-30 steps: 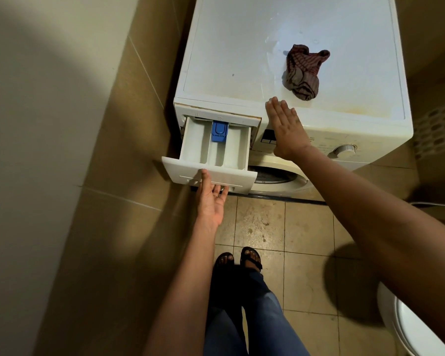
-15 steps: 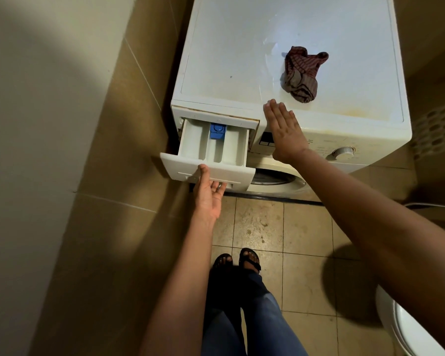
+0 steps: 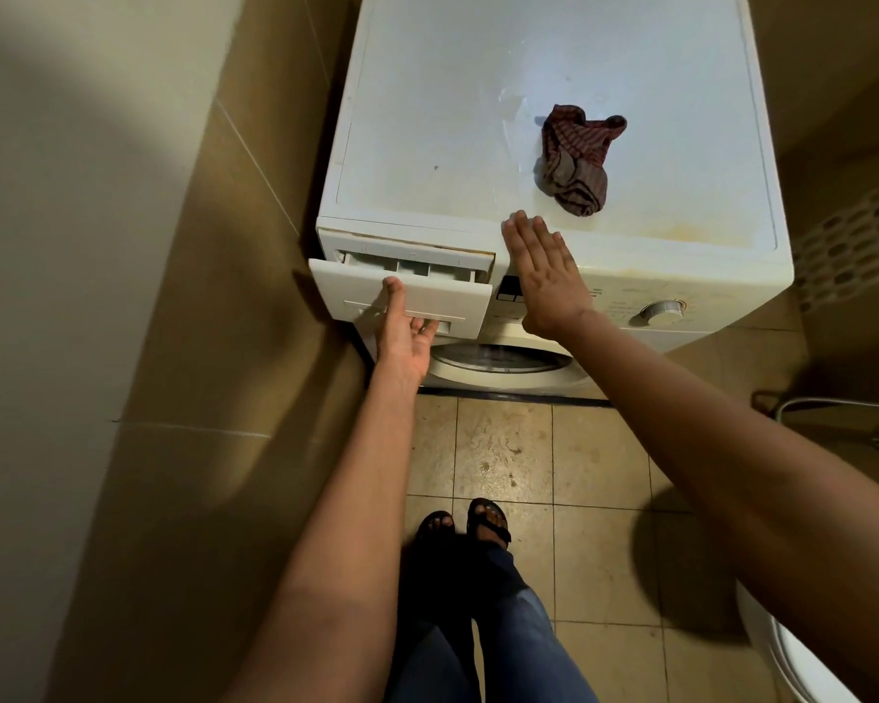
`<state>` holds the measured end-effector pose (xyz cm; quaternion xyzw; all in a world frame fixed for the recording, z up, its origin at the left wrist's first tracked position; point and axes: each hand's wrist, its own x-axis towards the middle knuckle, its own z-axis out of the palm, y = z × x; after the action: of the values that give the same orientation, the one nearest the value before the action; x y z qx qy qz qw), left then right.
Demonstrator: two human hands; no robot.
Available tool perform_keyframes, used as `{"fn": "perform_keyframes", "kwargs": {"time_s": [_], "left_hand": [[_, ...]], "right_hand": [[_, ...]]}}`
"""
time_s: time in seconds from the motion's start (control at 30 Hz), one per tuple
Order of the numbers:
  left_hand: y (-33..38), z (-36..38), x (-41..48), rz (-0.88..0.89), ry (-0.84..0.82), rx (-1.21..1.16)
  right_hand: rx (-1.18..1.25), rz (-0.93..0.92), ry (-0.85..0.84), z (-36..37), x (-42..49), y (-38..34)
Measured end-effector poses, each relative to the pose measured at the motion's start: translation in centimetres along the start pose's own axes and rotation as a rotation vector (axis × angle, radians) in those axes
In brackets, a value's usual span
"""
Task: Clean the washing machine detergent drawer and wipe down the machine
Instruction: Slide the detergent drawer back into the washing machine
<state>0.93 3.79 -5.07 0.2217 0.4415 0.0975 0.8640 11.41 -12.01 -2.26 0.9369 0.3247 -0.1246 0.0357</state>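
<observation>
The detergent drawer [image 3: 447, 296], a white plastic tray with a flat rectangular front, sits in the top left corner of the washing machine [image 3: 478, 119]. It stands out only a little, so just a thin strip of its ribbed compartments shows behind the panel. The left hand [image 3: 404, 337] grips the front: the thumb presses flat on the smooth face and the fingers curl up into the handle recess below. At 3 o'clock from the drawer the right hand [image 3: 541, 276] lies spread flat, fingers straight and together, across the machine's rounded front edge and control panel, holding nothing.

At 1 o'clock a crumpled cloth [image 3: 577, 162], dark red with fine stripes, rests on the machine's flat white lid, which is stained yellowish near the front. Farther along at 3 o'clock is a round silver dial [image 3: 661, 312]; at 5 o'clock curves the cream rim of the round door [image 3: 498, 360].

At 9 o'clock stands a glossy beige tiled wall [image 3: 173, 296]. At 6 o'clock lie mottled square floor tiles [image 3: 503, 449], dark sandals [image 3: 488, 522] and blue jeans [image 3: 518, 626].
</observation>
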Motion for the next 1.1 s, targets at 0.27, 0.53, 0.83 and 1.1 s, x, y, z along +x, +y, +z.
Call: {"fn": "perform_keyframes", "kwargs": {"time_s": [0.27,0.53,0.83,1.1], "left_hand": [[0.8,2.9,2.3,0.016,0.016,0.032],[0.8,3.7,3.2,0.014,0.037,0.03],[1.8,3.2,3.7,-0.034,0.023,0.166],[3.1,3.9,2.7,-0.075,0.119,0.31]], "right_hand": [[-0.009,-0.001,0.002,0.3,0.0,0.1],[0.001,0.002,0.021,0.6,0.2,0.1],[0.006,0.007,0.018,0.6,0.2,0.1],[-0.016,0.026,-0.035,0.0,0.2,-0.1]]}}
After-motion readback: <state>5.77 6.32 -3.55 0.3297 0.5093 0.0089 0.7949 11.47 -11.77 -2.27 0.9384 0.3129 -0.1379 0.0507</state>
